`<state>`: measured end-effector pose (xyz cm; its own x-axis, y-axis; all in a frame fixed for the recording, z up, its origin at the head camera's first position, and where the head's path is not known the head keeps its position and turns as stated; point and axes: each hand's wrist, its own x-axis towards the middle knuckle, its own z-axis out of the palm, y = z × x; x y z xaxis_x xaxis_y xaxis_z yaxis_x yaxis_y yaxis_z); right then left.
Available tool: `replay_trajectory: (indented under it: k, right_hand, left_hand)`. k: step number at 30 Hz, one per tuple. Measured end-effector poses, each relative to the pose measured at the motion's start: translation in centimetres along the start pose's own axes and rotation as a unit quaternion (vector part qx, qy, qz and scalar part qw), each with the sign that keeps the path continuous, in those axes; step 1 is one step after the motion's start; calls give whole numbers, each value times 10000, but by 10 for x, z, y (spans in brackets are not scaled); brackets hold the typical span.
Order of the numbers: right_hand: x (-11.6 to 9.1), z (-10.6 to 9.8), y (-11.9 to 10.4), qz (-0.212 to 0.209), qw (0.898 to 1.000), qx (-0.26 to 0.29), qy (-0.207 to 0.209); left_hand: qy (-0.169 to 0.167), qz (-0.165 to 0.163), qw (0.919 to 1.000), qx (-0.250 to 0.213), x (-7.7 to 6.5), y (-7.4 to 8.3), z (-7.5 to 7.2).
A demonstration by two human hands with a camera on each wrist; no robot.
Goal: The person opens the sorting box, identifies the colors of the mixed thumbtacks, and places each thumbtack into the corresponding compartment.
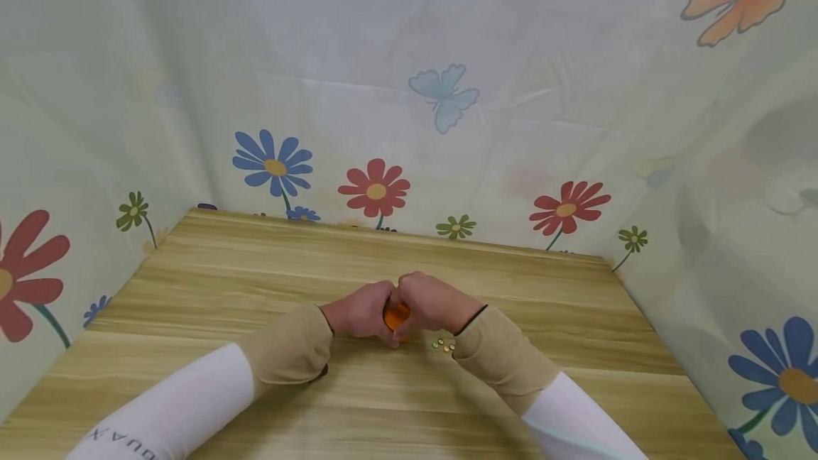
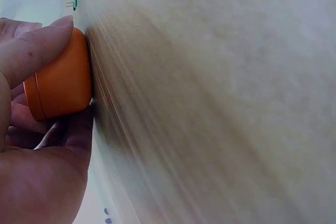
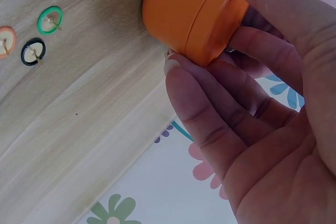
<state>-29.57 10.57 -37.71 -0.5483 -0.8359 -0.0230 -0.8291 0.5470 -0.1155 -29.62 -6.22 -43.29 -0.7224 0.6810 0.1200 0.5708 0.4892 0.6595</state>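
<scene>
A small round orange container (image 1: 397, 316) sits on the wooden table between both hands. A seam runs around it near its upper end, as the right wrist view shows on the container (image 3: 181, 9). My left hand (image 1: 364, 311) grips its side; in the left wrist view the thumb lies along the orange wall (image 2: 63, 85). From the other side my right hand (image 1: 437, 302) holds the upper part, thumb and fingertips pressed around the rim. Just right of the container lie several thumbtacks (image 1: 446, 349), among them a green one (image 3: 50, 20) and a black one (image 3: 33, 52), points up.
The wood-grain table (image 1: 307, 254) meets a pale curtain (image 1: 358, 91) printed with flowers and butterflies at the back and sides. A small dark purple object (image 1: 206, 206) shows at the table's far left corner.
</scene>
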Motion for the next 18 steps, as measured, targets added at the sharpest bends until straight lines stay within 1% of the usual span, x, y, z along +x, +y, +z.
replay_trajectory:
  k: [3, 18]
  right_hand:
    - [0, 0, 0, 16, 10000, 45, -4]
    - [0, -3, -2, 0, 9999, 140, 5]
  left_hand:
    - [10, -27, 10000, 53, 0, -1, 0]
    - [-14, -139, 9999, -52, 2, 0, 1]
